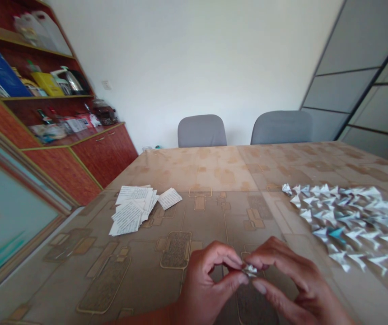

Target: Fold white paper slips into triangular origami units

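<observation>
A small piece of folded white paper (250, 270) is pinched between the fingertips of both hands, just above the table near its front. My left hand (210, 280) grips it from the left with thumb and forefinger. From the right, my right hand (288, 280) closes thumb and fingers on it. The fingertips cover much of the paper, so its exact shape is hard to make out. Off to the left lies a loose pile of printed paper slips (131, 210), with a single slip (170, 198) beside it. Many small folded paper pieces (349, 216) stand in rows at the right.
The table (207, 171) has a brown patterned cover. Two grey chairs (202, 131) stand at its far side by the white wall. A red-brown shelf cabinet (102, 153) holding bottles, a kettle (73, 83) and a blue folder (2, 70) is at the left.
</observation>
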A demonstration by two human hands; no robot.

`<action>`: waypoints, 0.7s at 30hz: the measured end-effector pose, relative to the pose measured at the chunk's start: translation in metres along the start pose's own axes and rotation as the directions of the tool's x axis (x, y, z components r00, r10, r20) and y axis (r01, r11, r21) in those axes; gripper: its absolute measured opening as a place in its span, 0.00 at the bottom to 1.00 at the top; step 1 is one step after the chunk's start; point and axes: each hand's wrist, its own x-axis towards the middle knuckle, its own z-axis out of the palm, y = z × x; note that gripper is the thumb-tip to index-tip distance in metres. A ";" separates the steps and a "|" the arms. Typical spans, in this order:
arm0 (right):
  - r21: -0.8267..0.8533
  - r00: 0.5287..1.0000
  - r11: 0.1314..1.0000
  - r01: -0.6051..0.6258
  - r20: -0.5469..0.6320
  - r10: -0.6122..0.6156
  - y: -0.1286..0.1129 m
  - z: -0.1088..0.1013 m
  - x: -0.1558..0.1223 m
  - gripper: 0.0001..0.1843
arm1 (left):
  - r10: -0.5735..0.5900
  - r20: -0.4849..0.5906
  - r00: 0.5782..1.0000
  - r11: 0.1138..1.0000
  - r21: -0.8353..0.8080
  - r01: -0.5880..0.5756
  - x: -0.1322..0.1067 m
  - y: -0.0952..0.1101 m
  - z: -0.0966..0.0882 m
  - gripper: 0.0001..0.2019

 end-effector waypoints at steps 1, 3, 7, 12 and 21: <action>-0.002 1.000 1.000 -0.004 -0.002 0.004 0.001 0.001 0.000 0.09 | -0.003 -0.002 1.000 1.000 0.000 0.003 0.000 0.000 0.000 0.08; -0.010 1.000 1.000 -0.007 -0.010 0.007 0.002 0.001 -0.001 0.09 | -0.014 -0.002 1.000 1.000 -0.006 0.014 0.000 -0.002 0.001 0.07; -0.023 1.000 1.000 -0.006 -0.012 0.006 0.004 0.003 -0.003 0.10 | -0.031 -0.019 0.999 0.999 -0.012 0.031 0.000 -0.005 0.001 0.07; 0.008 0.998 1.000 -0.013 -0.055 0.014 0.005 0.007 -0.003 0.11 | -0.010 -0.045 0.999 1.000 0.007 0.011 -0.001 -0.004 0.002 0.07; 0.021 0.997 1.000 -0.020 -0.078 0.022 0.001 0.010 -0.005 0.13 | 0.070 -0.055 0.996 0.994 0.088 -0.065 -0.003 -0.004 0.001 0.06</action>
